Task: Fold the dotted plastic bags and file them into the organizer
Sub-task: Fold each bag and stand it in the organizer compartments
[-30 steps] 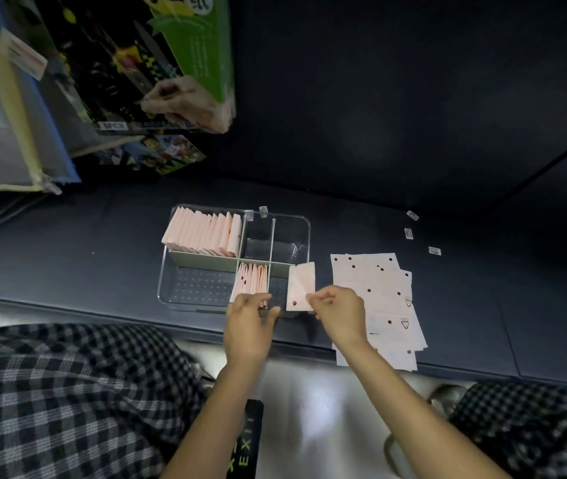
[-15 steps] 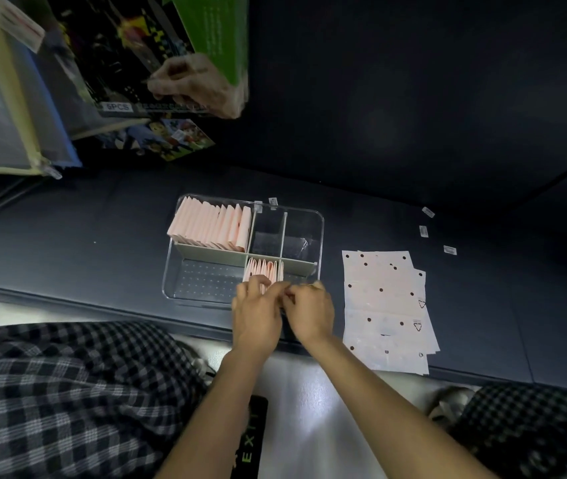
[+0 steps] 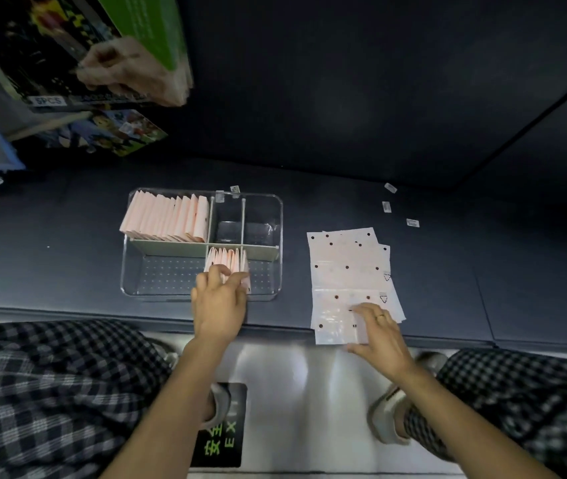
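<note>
Pinching filed bags (image 3: 228,262) in organizer (image 3: 276,216): left hand (image 3: 219,299); right hand (image 3: 377,328) spread on flat bags (image 3: 347,267).

Three small labels (image 3: 389,206) lie on the dark table (image 3: 344,133). Printed boxes (image 3: 67,63) stand far left. An exit sign (image 3: 221,440) marks the floor

L hand (image 3: 219,300) covers lower part of front folded bags (image 3: 228,260). R hand (image 3: 377,331) hides stack (image 3: 347,271) corner. Boxes (image 3: 67,63) cut off top-left. Tabletop labels (image 3: 412,222) too small to read.
</note>
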{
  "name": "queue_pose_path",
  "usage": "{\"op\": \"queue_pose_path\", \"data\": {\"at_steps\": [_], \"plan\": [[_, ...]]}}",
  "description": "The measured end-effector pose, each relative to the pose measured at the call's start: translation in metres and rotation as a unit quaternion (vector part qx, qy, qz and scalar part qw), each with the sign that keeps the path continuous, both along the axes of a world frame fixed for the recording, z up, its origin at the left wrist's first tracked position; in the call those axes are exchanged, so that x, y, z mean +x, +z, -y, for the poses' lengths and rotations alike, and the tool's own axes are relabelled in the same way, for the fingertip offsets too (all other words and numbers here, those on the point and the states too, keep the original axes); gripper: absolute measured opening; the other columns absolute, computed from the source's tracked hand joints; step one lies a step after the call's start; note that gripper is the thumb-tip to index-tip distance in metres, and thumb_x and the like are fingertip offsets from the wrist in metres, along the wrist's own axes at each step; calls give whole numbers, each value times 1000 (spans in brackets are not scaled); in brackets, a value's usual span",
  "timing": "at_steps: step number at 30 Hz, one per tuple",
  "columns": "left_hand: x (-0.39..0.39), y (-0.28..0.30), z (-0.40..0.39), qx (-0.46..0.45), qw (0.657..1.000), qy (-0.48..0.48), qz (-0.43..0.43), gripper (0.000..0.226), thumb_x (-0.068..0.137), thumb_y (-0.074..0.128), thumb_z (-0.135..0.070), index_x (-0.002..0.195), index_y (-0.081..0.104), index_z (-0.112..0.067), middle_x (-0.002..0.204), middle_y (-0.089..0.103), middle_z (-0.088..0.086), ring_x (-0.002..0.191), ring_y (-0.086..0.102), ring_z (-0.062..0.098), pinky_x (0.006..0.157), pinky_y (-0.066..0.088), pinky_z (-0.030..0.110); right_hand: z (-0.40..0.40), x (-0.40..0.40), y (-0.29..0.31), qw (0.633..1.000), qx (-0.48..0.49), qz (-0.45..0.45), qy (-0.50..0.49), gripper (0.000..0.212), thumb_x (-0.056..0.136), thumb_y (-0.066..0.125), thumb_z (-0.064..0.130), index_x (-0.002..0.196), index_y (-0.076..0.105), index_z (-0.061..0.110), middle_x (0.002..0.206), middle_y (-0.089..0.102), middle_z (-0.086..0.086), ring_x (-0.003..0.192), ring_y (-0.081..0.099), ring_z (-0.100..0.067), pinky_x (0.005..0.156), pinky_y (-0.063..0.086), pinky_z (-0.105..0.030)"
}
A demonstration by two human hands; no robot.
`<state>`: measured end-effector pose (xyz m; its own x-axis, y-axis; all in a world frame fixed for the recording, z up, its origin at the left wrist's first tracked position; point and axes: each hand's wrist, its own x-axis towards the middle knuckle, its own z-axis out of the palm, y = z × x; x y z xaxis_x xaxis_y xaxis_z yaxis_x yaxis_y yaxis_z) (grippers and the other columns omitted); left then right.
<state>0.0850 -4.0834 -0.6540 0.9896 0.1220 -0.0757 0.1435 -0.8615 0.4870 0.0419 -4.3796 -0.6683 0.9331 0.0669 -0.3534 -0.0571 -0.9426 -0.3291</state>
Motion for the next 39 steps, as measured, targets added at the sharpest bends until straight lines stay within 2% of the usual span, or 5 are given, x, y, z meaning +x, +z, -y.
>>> {"op": "queue_pose_path", "data": {"at_steps": [7, 12, 21, 27, 39], "plan": [[-1, 2, 10, 42, 999, 12, -6, 26, 92, 55, -23, 116, 66, -20, 121, 47, 8, 107, 37, 28, 89, 33, 39, 19, -11, -13, 995, -57, 40, 68, 23, 87, 64, 23, 108, 65, 15, 135, 49, 1, 125, 42, -18, 103, 35, -23], [-4, 5, 16, 72, 997, 20, 4, 24, 91, 57, -21, 112, 68, -17, 121, 49, 13, 106, 39, 33, 85, 34, 43, 25, 0, -1, 995, -36, 18, 93, 20, 94, 53, 28, 99, 71, 19, 118, 61, 8, 113, 51, -17, 90, 37, -24], [-7, 17, 44, 41, 996, 22, 71, 17, 87, 63, -11, 102, 70, -8, 112, 55, 17, 99, 46, 38, 81, 36, 46, 20, 66, 56, 970, 107, -176, 128, 3, 82, 69, 22, 81, 70, 19, 70, 60, 16, 65, 49, 5, 58, 37, -4], [-17, 23, 88, -25, 969, -148, 195, 22, 88, 54, -12, 103, 69, -7, 99, 62, 11, 86, 56, 31, 77, 43, 38, 15, 112, 44, 988, 48, -132, 71, 7, 89, 61, 21, 84, 65, 19, 88, 61, 7, 88, 57, -14, 71, 43, -23], [-52, -28, 117, 107, 927, -359, -10, 67, 55, 86, -39, 115, 69, -16, 125, 63, 1, 114, 60, 15, 91, 52, 34, 10, 122, 2, 993, -58, -98, 17, 16, 95, 48, 18, 99, 63, 17, 110, 63, 0, 101, 55, -22, 76, 40, -27]]}}
